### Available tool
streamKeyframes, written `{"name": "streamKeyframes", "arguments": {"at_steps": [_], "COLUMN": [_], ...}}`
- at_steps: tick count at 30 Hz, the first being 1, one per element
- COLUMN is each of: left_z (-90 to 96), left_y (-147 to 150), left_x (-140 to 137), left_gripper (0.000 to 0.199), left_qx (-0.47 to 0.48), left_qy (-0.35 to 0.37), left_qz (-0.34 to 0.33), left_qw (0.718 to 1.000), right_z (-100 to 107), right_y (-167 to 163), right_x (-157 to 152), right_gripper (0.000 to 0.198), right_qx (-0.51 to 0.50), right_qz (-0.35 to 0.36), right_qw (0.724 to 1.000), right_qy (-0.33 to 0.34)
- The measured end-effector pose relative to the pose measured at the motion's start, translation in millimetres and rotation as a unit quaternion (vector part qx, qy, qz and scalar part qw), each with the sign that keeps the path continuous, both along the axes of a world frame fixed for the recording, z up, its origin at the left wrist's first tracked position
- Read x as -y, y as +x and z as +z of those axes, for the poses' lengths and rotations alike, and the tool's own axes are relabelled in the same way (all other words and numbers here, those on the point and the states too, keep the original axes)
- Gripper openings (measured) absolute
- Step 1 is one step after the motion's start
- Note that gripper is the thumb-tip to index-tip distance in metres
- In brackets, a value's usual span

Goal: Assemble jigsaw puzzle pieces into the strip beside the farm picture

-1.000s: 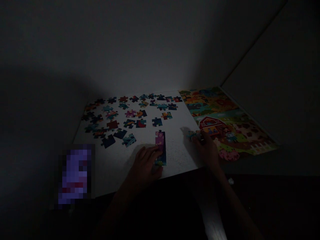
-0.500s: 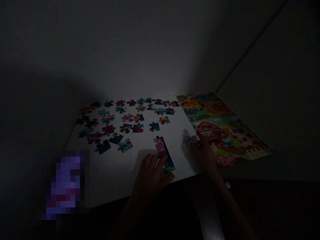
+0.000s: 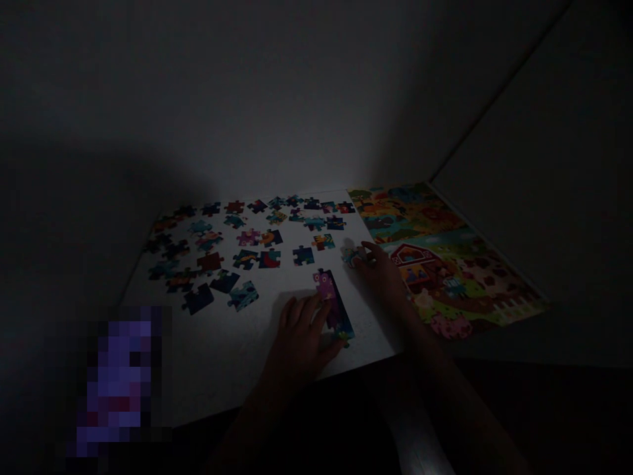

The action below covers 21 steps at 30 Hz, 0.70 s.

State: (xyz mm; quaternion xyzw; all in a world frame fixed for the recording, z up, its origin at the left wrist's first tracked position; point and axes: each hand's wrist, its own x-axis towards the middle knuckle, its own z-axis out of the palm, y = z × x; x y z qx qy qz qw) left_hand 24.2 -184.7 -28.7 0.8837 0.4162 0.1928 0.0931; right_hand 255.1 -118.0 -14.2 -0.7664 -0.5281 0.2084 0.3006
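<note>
My left hand [image 3: 299, 333] rests on a narrow strip of joined puzzle pieces [image 3: 337, 309] near the table's front edge. The strip is dark blue with a purple big-eyed creature and a bit of green at its lower end. Curled fingers press its left side, and the thumb is at its lower end. Up and to the right, my right hand [image 3: 383, 274] pinches a teal and pale puzzle piece [image 3: 352, 256] between thumb and fingers, low over the white tabletop. Several loose puzzle pieces [image 3: 244, 295] lie to the left and farther back.
On the right of the white table [image 3: 198, 376] lies a colourful picture sheet [image 3: 465, 277] with a red barn and animals. A wall [image 3: 277, 99] rises behind the table. A blurred purple patch [image 3: 116, 382] shows at lower left. The scene is dim.
My right hand has moved left and away from me with its puzzle piece, off the picture sheet's edge. My left hand stays on the strip. The view has shifted slightly.
</note>
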Motion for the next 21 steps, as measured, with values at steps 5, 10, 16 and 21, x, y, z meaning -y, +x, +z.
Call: {"name": "streamKeyframes", "arguments": {"at_steps": [5, 10, 16, 21], "left_z": [0.7, -0.4, 4.3, 5.7], "left_y": [2.9, 0.0, -0.5, 0.9], "left_x": [-3.0, -2.4, -1.6, -4.9], "left_gripper": [0.053, 0.058, 0.056, 0.050], "left_qx": [0.022, 0.022, 0.022, 0.029], "left_qy": [0.006, 0.006, -0.014, -0.032], "left_qz": [-0.009, -0.018, -0.021, -0.005], "left_qw": [1.000, 1.000, 0.999, 0.999], "right_z": [-4.5, -10.8, -11.1, -11.9], "right_y": [2.3, 4.8, 8.2, 8.8], "right_x": [-8.6, -8.9, -8.9, -8.7], "right_gripper": [0.056, 0.057, 0.057, 0.056], "right_qx": [-0.006, -0.031, -0.065, -0.077], "right_qz": [0.010, -0.007, 0.000, -0.004], "right_qw": [1.000, 0.999, 0.997, 0.996], "right_qy": [0.014, 0.032, 0.039, 0.052]}}
